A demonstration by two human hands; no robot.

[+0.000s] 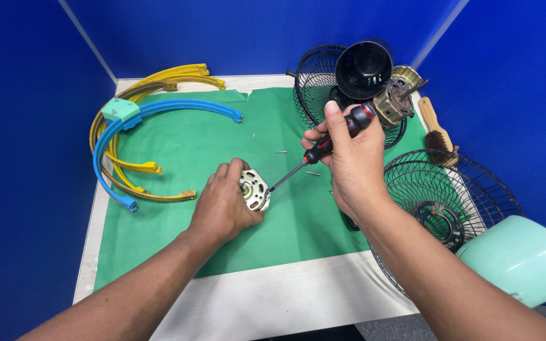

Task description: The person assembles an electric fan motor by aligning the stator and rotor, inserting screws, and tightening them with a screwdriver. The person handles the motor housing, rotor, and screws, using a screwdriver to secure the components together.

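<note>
The motor end plate [255, 189], a small pale metal casting, sits on the green mat [191, 139] under the left hand [222, 205], whose fingers curl closed around its rim. It looks rigid, fairly light, best gripped by its edges. The right hand [349, 158] closes around a black-and-red screwdriver [323, 146], tip at the plate. Beyond lie 2 wire fan guards [450, 189].

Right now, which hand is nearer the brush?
Right. The right hand, gripping the screwdriver, is just left of the brush; the left hand holds the motor plate, farther left.
</note>
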